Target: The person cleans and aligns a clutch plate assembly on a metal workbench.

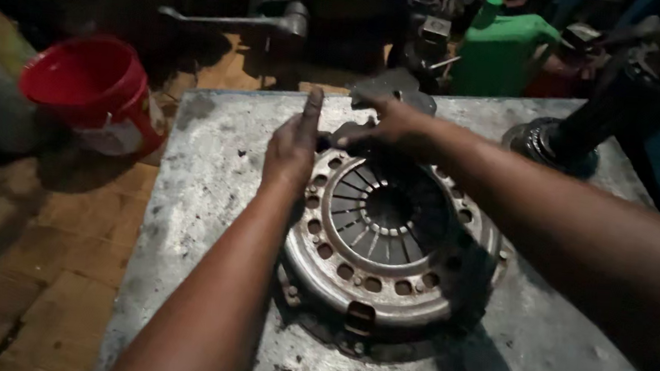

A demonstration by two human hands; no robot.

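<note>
Scuffed and grey, the metal tabletop [213, 168] carries a clutch pressure plate [388, 241] lying flat at its middle, where the left hand [292, 147] rests open-fingered on the rim and the right hand [393, 128] pinches a dark part at the far edge, apparently fitting or freeing it.

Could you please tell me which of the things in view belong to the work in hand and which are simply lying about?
In hand:
clutch pressure plate
left hand, flat at its rim
right hand, at its far edge
metal table

Lying about:
red bucket
green jug
dark shaft
</note>
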